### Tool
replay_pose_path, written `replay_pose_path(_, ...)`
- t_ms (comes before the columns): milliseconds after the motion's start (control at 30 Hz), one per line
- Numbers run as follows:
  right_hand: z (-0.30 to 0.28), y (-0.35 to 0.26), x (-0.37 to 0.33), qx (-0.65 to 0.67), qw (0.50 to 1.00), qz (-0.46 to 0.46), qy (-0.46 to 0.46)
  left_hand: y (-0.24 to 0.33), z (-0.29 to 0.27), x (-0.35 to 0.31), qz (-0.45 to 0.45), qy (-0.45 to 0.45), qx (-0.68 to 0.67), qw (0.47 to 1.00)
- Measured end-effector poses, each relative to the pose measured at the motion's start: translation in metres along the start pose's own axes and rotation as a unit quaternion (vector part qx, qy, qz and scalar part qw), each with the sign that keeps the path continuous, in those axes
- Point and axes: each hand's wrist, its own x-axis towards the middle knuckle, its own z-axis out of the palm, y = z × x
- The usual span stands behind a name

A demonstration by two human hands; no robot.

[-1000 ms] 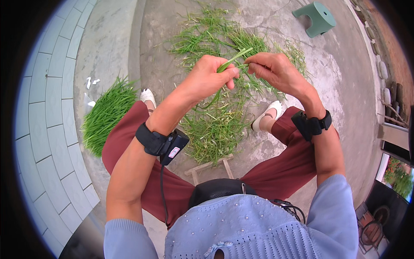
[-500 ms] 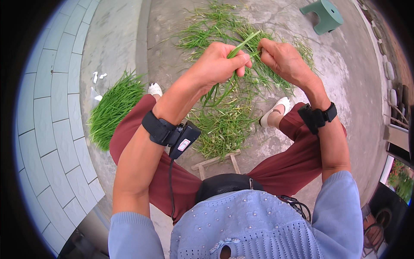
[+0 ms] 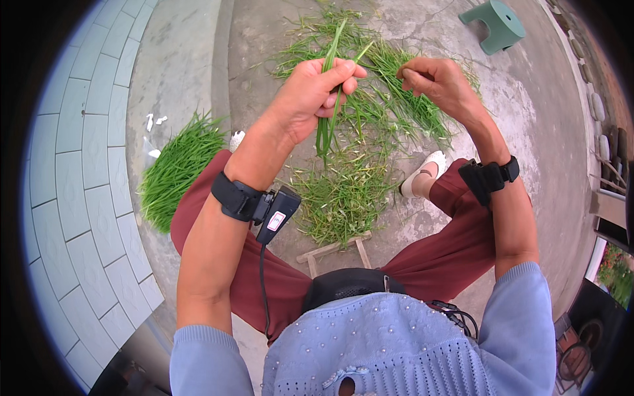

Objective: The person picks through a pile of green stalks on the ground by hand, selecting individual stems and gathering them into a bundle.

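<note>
Left hand [image 3: 320, 89] pinching green blades [image 3: 334, 47] above scattered greens [image 3: 347, 191] | right hand [image 3: 439, 86] apart, half-curled, can't tell if anything's held | risk: loose pinch could let blades slip, mixing into scattered greens below

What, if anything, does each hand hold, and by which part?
The left hand holds a few long green blades around their middle. Whether the right hand holds anything cannot be told.

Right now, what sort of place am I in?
Probably a home yard or patio: worn concrete ground strewn with green stalks, rectangular grey tiles along the left, and a low green plastic stool at upper right.
</note>
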Motion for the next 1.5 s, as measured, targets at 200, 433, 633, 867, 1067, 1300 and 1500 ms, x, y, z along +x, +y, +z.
replay_pose_path(200, 0.0, -0.017, -0.004, 0.054, 0.986, 0.062, -0.147, 0.005, -0.005, 0.003, 0.041, 0.01, -0.042, 0.998)
replay_pose_path(433, 0.019, -0.021, -0.016, 0.161, 0.952, 0.098, -0.242, 0.008, -0.012, 0.005, 0.077, 0.058, -0.047, 0.994)
replay_pose_path(633, 0.022, -0.024, -0.013, 0.169, 0.932, 0.098, -0.305, 0.009, -0.012, 0.004, 0.129, 0.103, 0.047, 0.985)
replay_pose_path(867, 0.029, -0.029, -0.011, 0.179, 0.923, 0.055, -0.335, 0.006, -0.008, 0.007, 0.162, 0.104, 0.058, 0.98)
replay_pose_path(1067, 0.027, -0.02, -0.006, 0.196, 0.96, 0.12, -0.161, -0.002, -0.004, 0.004, 0.067, 0.02, -0.106, 0.992)
replay_pose_path(1300, 0.026, -0.015, 0.004, 0.3, 0.948, 0.105, 0.004, -0.01, 0.012, 0.001, 0.026, 0.005, 0.16, 0.987)
replay_pose_path(1500, 0.028, -0.011, 0.005, 0.201, 0.979, 0.031, 0.009, -0.017, 0.013, 0.001, -0.019, -0.047, 0.144, 0.988)
